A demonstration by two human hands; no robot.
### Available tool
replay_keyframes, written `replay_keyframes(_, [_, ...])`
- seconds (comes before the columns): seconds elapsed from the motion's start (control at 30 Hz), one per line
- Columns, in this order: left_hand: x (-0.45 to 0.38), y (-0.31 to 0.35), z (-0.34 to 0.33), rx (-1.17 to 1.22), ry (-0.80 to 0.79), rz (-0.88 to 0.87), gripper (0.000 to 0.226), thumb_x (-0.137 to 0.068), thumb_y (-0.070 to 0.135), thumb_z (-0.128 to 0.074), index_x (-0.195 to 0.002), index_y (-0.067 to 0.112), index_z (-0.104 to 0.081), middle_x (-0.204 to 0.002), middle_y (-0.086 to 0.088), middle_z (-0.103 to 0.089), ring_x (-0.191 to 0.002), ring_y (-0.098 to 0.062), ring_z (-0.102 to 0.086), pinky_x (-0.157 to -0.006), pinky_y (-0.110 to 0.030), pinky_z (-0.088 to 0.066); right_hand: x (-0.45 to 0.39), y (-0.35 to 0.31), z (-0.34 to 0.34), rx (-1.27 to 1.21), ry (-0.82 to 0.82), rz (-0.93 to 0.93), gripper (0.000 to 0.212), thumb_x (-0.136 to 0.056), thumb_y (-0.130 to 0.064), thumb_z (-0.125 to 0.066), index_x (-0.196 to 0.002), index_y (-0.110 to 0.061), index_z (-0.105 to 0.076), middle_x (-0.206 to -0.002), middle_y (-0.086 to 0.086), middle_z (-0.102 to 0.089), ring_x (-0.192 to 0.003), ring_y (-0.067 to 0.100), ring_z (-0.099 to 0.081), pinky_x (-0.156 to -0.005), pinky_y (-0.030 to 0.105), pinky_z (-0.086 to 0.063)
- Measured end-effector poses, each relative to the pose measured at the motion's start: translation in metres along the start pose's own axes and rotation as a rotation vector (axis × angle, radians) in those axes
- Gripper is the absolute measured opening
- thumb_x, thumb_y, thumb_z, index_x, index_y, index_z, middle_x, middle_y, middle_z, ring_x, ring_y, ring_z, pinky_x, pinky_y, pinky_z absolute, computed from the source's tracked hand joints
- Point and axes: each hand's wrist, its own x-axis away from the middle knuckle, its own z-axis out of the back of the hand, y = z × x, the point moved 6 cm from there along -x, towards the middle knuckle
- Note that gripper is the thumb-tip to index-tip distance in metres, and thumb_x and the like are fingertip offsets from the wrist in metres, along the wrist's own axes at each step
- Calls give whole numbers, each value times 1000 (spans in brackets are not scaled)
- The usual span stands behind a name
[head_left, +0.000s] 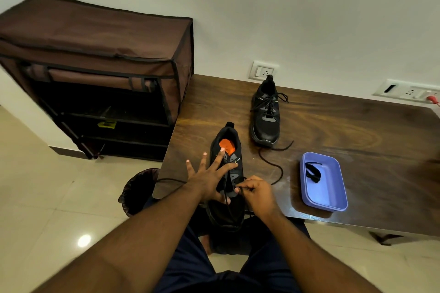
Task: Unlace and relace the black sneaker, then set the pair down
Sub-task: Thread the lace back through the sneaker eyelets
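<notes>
Against the wall on the far left stands a brown fabric shoe rack with dark open shelves (pixel 95 74), and just in front of the seated person's knees is a dark bin lined with a black bag (pixel 137 191), tucked at the corner of the dark wood-grain table (pixel 333 131). At that near corner lies the black mesh sneaker with the orange insole (pixel 228 150), toe toward the person and hanging a little past the table edge. The left hand (pixel 209 178) is spread flat over its tongue and upper, fingers straight, pinning it down without gripping. Just to its right, the right hand (pixel 256 189) pinches the thin black lace (pixel 277 169) near the lower eyelets; the lace's loose length curls across the wood toward the second black sneaker, still laced (pixel 265 114), which sits well back near the wall socket. Farther right is a shallow lilac plastic tray (pixel 323 183) holding a small black strap-like item.

My judgement on the risks: a hard tug on the lace could drag the overhanging shoe off the edge if the flat left hand slips. The other loose lace end trails left over the table edge above the bin and may snag. Eyelets are easy to skip or cross wrongly, since fingers hide the lower rows.
</notes>
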Motion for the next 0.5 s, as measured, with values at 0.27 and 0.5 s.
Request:
replay_keyframes(0.27, [-1,-2,0,16,-8,-14,109,-69,59,-77,-142,62,4,-152,16,40,-143,-40,27,-103,-79,11,60,-112,97,37,535,545,8,-80,-7,-74,-87,-11,-76,-73,-2,-58,-71,2,-54,-64,9,-39])
replay_keyframes(0.5, [0,-2,-1,27,18,-20,110,-69,55,-79,-142,62,2,-152,16,40,-143,-41,26,-102,-78,12,13,-10,28,-21,76,-57,50,-74,-18,-82,-118,-26,-61,-104,-4,-55,-81,3,-54,-66,8,-43])
